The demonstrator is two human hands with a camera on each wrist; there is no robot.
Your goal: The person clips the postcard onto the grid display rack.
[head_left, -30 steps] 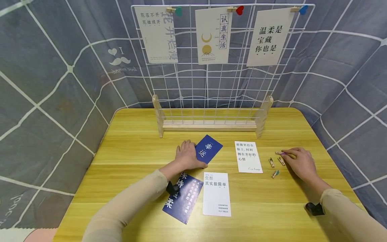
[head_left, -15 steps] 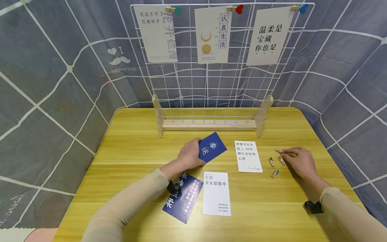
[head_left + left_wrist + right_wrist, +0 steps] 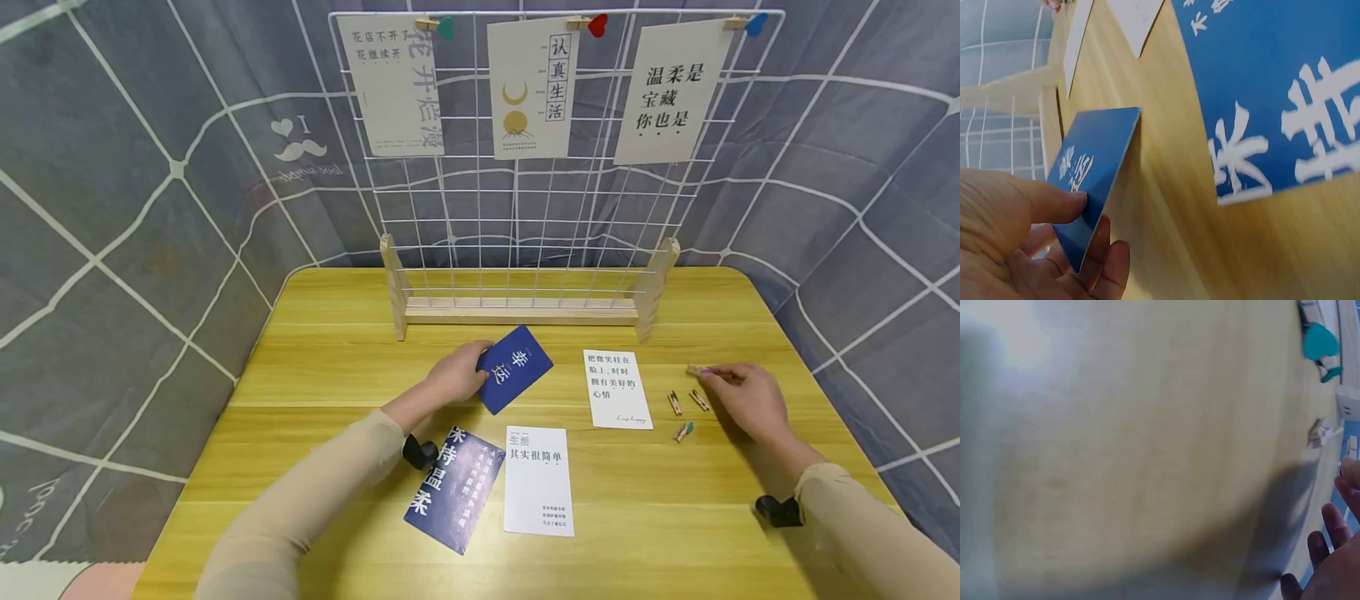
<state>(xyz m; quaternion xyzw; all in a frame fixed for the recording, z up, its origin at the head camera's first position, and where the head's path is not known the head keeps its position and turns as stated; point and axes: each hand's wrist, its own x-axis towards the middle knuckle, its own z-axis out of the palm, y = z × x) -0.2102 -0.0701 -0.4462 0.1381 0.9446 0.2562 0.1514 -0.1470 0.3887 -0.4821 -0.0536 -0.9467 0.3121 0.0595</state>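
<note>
Hands are both busy on the yellow table (image 3: pixel 337 367). We are pinching a small blue card (image 3: pixel 514 368) with our left hand (image 3: pixel 452 377), thumb on top and fingers under, in the middle of the head picture. We are pinching a little wooden clip (image 3: pixel 697 370) with our right hand (image 3: pixel 742 400), at the right of the head picture, just past the white card (image 3: pixel 617 388).

We think we are picking up a card and a clip to hang on the white wire rack (image 3: pixel 525 208) at the top of the picture. To do it well, we should be holding the card by its edge so it is not bending. We should be squeezing the clip at its back end so its mouth opens wide.

In the left wrist picture we are seeing something the head picture is not showing well: the blue card (image 3: pixel 1094 181) is tilting up off the table, with our thumb (image 3: pixel 1054 203) pressing its top face at the lower left. The big blue card (image 3: pixel 1279 87) is filling the upper right there.

In the right wrist picture most things are blurry. We are seeing only our fingertips (image 3: pixel 1335 525) at the lower right and a clip with a green heart (image 3: pixel 1319 344) at the upper right. We cannot see the clip we are holding there.
</note>
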